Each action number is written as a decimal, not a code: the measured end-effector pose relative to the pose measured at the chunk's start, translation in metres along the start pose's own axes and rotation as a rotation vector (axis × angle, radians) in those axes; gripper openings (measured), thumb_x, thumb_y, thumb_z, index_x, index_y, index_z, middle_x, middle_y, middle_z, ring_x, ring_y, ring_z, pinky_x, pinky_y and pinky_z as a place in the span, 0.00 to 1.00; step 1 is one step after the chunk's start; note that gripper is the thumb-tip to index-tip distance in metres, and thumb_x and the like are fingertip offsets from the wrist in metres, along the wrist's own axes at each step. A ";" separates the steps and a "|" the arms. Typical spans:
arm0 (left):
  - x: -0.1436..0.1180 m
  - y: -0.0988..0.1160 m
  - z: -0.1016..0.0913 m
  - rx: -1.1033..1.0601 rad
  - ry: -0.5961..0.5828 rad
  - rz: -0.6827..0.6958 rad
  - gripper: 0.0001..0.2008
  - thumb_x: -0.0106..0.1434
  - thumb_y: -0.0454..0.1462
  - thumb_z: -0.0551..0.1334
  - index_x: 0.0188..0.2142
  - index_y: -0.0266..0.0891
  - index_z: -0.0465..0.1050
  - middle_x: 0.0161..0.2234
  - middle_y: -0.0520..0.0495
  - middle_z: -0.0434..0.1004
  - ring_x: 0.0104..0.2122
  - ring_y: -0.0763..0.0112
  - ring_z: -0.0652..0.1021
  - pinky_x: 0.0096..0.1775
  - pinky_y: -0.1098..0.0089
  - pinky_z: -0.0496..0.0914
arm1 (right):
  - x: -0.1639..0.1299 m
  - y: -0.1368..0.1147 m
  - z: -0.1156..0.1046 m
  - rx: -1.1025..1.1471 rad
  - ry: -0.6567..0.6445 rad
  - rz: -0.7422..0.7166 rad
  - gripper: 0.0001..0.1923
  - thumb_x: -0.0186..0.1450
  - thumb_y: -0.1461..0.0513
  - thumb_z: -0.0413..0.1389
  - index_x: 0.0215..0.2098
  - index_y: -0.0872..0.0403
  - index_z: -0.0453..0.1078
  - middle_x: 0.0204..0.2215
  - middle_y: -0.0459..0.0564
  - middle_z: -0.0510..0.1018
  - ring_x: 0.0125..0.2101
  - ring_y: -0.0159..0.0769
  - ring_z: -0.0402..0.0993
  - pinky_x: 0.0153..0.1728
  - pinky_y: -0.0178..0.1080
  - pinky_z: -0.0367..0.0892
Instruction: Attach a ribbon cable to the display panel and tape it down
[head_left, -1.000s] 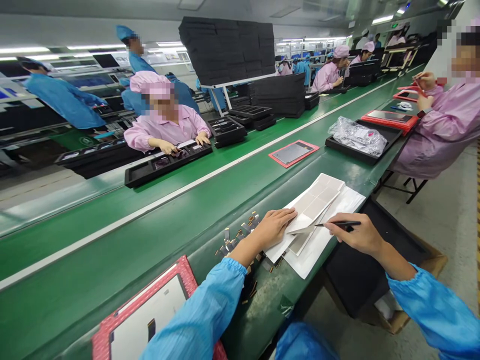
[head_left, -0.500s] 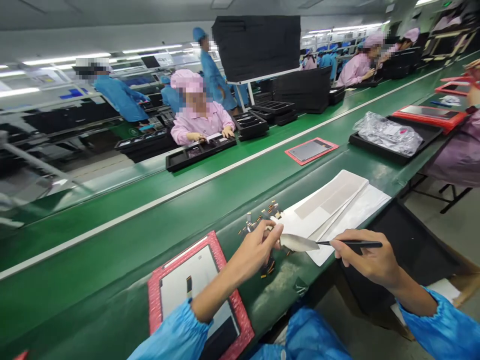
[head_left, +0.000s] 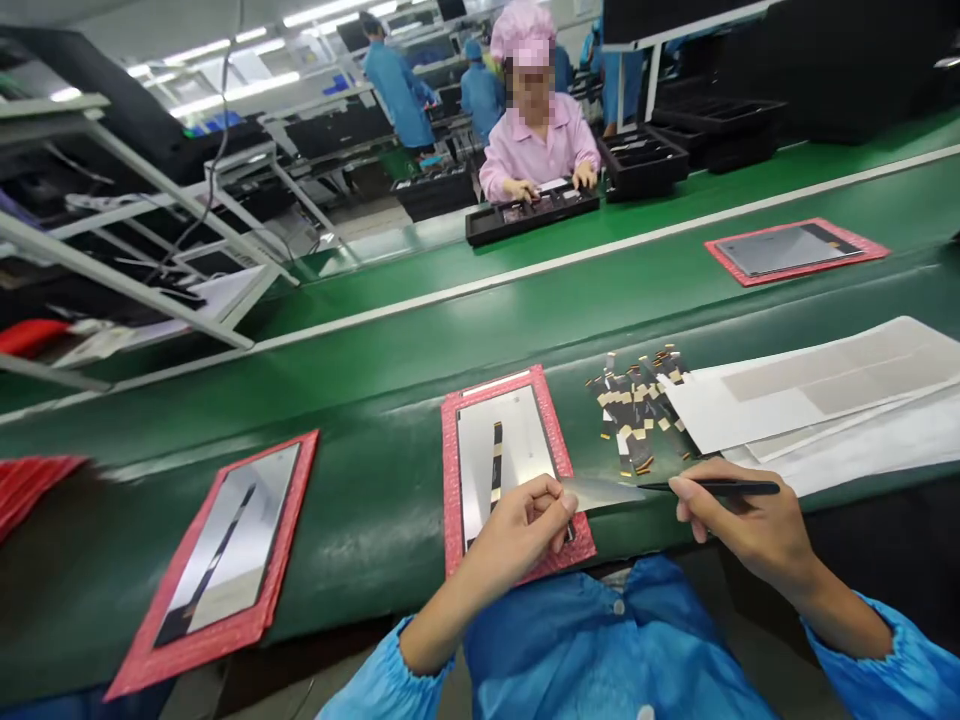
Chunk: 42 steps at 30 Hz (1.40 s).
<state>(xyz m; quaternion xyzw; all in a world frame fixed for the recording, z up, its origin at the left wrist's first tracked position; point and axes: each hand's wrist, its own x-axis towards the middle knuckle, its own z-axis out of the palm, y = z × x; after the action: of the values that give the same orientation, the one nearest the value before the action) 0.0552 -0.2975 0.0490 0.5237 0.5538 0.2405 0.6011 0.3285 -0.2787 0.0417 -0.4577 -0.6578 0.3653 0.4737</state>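
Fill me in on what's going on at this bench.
A person in blue sleeves sits at a green conveyor line. The right hand holds black tweezers gripping one end of a thin pale film piece, and the left hand pinches the other end, just over a red-framed tray holding a panel. Small flex strips and white backing sheets lie to the right. Another red tray waits at left. Across the belt, a co-worker in pink works over a black tray.

Long green conveyor belt (head_left: 525, 300) with a white stripe runs across the hall; metal racks (head_left: 150, 270) stand at left (cables trailing), fluorescent strip lights (head_left: 232, 90) glow overhead.
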 end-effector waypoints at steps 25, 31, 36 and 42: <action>-0.073 -0.058 -0.005 0.319 0.607 -0.056 0.17 0.61 0.55 0.60 0.27 0.48 0.73 0.19 0.57 0.71 0.17 0.79 0.70 0.19 0.77 0.64 | -0.017 0.002 0.079 -0.008 -0.254 0.205 0.04 0.65 0.56 0.61 0.31 0.41 0.77 0.19 0.39 0.80 0.13 0.36 0.77 0.14 0.38 0.75; -0.071 -0.053 -0.006 0.397 0.597 0.025 0.14 0.64 0.50 0.60 0.29 0.44 0.72 0.18 0.61 0.68 0.15 0.84 0.67 0.18 0.83 0.62 | -0.016 -0.002 0.079 -0.059 -0.246 0.211 0.04 0.65 0.56 0.61 0.33 0.38 0.77 0.18 0.38 0.80 0.13 0.38 0.78 0.13 0.41 0.76; -0.072 -0.051 -0.005 0.415 0.588 0.044 0.14 0.64 0.49 0.60 0.29 0.44 0.72 0.18 0.61 0.68 0.15 0.84 0.67 0.18 0.84 0.62 | -0.016 -0.002 0.079 -0.083 -0.260 0.238 0.07 0.65 0.58 0.61 0.34 0.33 0.77 0.17 0.38 0.79 0.14 0.41 0.78 0.13 0.44 0.78; -0.072 -0.054 -0.004 0.432 0.601 0.020 0.16 0.64 0.51 0.59 0.29 0.43 0.72 0.18 0.60 0.69 0.15 0.84 0.66 0.18 0.84 0.61 | -0.015 -0.003 0.078 -0.055 -0.269 0.263 0.06 0.64 0.58 0.61 0.34 0.35 0.77 0.18 0.39 0.80 0.15 0.42 0.79 0.14 0.44 0.78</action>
<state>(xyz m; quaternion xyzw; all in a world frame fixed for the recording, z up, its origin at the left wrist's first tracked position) 0.0159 -0.3770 0.0316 0.5499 0.7384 0.2671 0.2845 0.2547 -0.2972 0.0176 -0.4995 -0.6596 0.4637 0.3168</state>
